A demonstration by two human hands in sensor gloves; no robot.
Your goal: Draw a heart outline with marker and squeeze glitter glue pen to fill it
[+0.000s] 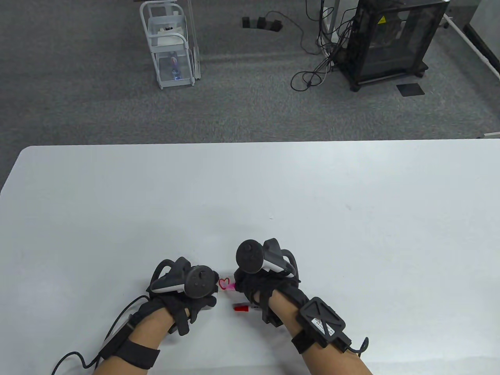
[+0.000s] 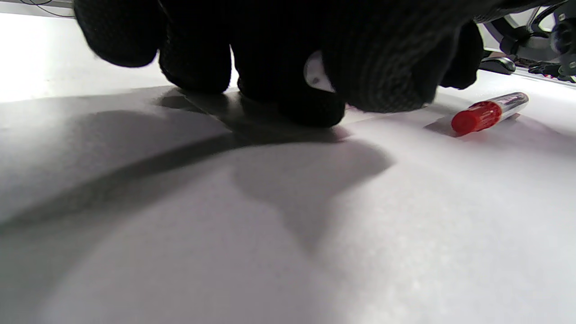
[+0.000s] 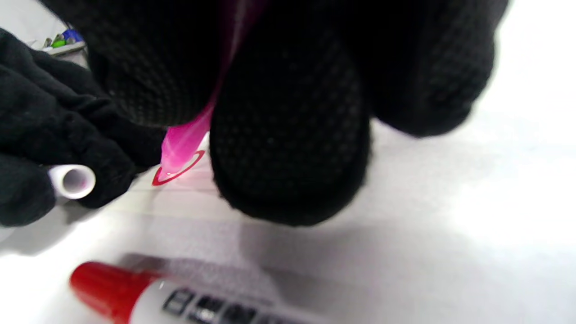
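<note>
Right hand (image 1: 256,283) pinching pink glitter glue pen (image 3: 184,139), tip on heart outline (image 1: 224,283); left hand (image 1: 187,297) around white cap (image 3: 72,181).

Looks like a lab/office: grey carpet (image 1: 242,101), black equipment cabinet (image 1: 394,39) w/ loose cables (image 1: 316,58), white cart (image 1: 172,47), white table (image 1: 273,187).

A small drawn heart (image 1: 224,283) sits on the desk (image 1: 312,203) near its front edge. The left hand (image 1: 183,291) rests just left of the heart; the right hand (image 1: 259,283) is just right of it, its pen tip (image 3: 173,159) touching the heart. A capped marker (image 1: 244,308) lies on the desk just in front of the heart, beneath the right hand.
</note>
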